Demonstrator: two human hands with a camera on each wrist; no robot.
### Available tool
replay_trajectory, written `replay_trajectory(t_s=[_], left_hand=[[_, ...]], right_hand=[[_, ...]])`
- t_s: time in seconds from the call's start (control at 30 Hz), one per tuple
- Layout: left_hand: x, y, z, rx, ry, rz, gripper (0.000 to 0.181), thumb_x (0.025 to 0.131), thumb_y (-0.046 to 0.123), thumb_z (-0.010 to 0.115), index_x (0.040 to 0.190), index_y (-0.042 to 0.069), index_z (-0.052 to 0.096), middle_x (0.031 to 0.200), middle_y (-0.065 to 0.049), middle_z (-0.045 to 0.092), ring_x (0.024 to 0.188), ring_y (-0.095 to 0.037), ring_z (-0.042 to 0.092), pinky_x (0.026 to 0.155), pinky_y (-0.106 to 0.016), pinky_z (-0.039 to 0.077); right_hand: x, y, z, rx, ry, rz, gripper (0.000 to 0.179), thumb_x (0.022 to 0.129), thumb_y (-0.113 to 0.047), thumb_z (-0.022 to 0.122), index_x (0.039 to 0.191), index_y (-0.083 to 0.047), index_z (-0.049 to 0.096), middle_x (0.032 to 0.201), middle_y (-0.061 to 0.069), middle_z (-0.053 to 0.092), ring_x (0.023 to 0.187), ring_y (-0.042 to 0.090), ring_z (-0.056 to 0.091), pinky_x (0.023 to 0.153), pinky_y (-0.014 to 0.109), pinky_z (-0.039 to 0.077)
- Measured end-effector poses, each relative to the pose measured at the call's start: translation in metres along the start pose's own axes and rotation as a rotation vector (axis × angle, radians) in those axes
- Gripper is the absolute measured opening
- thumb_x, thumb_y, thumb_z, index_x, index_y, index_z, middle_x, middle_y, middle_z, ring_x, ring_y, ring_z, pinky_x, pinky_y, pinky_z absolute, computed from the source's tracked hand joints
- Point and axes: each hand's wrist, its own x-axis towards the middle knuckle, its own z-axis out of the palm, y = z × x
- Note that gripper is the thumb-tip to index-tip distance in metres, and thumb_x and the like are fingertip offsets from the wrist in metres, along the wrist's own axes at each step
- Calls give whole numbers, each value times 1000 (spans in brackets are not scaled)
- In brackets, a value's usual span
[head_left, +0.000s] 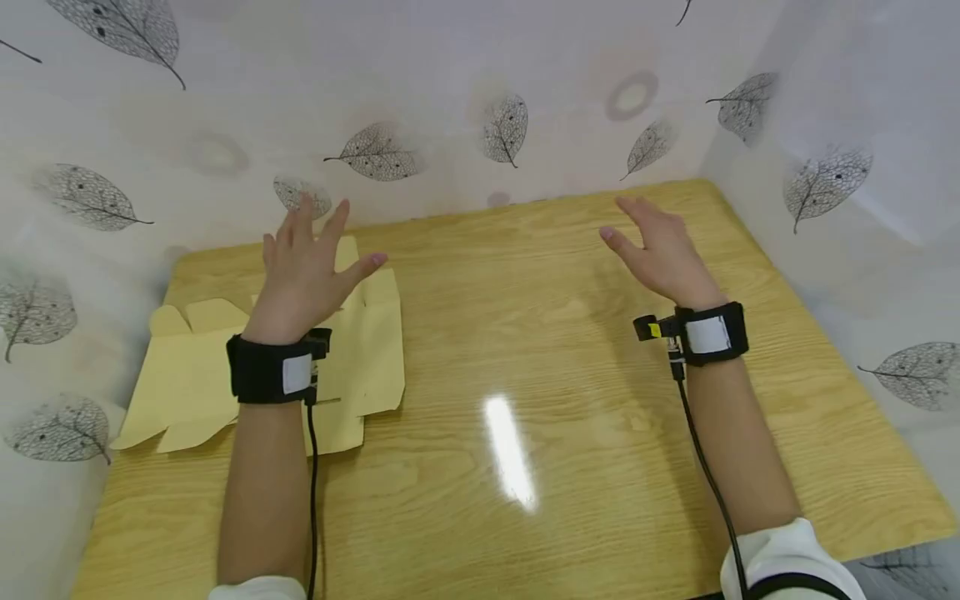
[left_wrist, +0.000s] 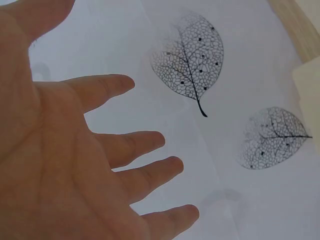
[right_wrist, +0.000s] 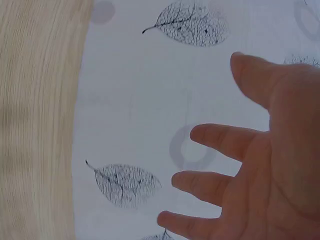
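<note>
Fingers spread, my left hand (head_left: pixel 298 279) is held up over the left part of the wooden table, with nothing in its grasp. Below and around it lie flat yellow cut-paper or card sheets (head_left: pixel 382 350) with slits and rounded flaps; one more such piece (head_left: pixel 191 375) lies to their left. The hand and wrist cover part of them. My right hand (head_left: pixel 663 250) hovers above the table's far right, thumb apart and fingers extended, holding nothing. In the wrist views the left palm (left_wrist: pixel 65 160) and right palm (right_wrist: pixel 270 170) both show bare.
The wooden table (head_left: pixel 465 333) has a bright light reflection near its middle. White covering with grey leaf prints (head_left: pixel 450 83) surrounds its far and side edges. Each wrist wears a black strap (head_left: pixel 712 333) with a small camera, and a cable (head_left: pixel 705 458) runs back along each forearm.
</note>
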Motion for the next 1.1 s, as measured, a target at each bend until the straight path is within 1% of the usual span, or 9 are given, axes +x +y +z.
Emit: replay_trajectory(t_s=[0.07,0.17,0.33,0.43,0.53,0.67,0.8,1.0,1.1], left_hand=[[-1,0,1,1,-11,2,93,103,68,48,171,18,10,174,-27,-13,160,-56,-4,123,-80,-6],[-3,-1,2,4,-27,3,89,105,63,49,170,15,11,174,-31,-8,159,-58,0,123,-81,-5],[-2,1,2,3,-19,13,87,106,61,49,170,13,15,174,-30,-3,158,-60,6,124,-79,-4],[1,4,2,5,-18,21,87,106,62,48,169,12,17,174,-31,-1,157,-61,9,124,-79,-3],[2,6,2,7,-32,22,86,106,61,48,169,12,18,174,-31,1,157,-61,9,124,-79,-3],[3,8,3,2,-43,22,84,107,59,49,169,12,18,175,-29,1,157,-61,8,124,-79,-5],[3,9,3,6,-77,19,83,108,58,48,170,13,16,174,-30,1,157,-62,6,125,-78,-5],[4,7,3,7,-122,23,80,109,56,46,170,14,16,174,-31,6,160,-55,6,127,-76,2],[8,3,4,-3,-144,31,80,109,56,45,170,14,13,174,-31,5,160,-56,6,127,-76,6]], right_hand=[[1,-17,22,116,-79,-50,68,111,-50,45,165,-11,32,158,28,49,145,48,48,120,66,38],[-5,-56,69,349,-342,-101,59,112,-42,46,163,-13,36,129,27,70,114,45,69,95,58,60],[-29,-117,151,596,-865,-106,62,111,-41,50,165,-18,30,116,23,75,90,40,76,78,50,66],[-39,-132,187,745,-1020,-31,60,112,-39,50,165,-22,30,122,21,73,81,32,78,73,44,67],[-43,-137,210,938,-1088,82,54,113,-34,47,164,-21,32,132,21,69,81,25,78,72,38,67],[-42,-140,223,1038,-1069,132,51,114,-35,44,161,-15,41,133,27,70,92,23,80,76,32,66],[-34,-139,216,962,-888,131,46,113,-33,48,149,-8,58,127,26,73,103,27,80,80,33,66],[-8,-113,170,732,-528,66,35,109,-15,55,141,-6,66,148,11,64,107,25,75,90,34,65],[6,-92,137,640,-396,-14,41,107,-7,54,147,-8,60,156,10,57,93,20,66,91,39,64]])
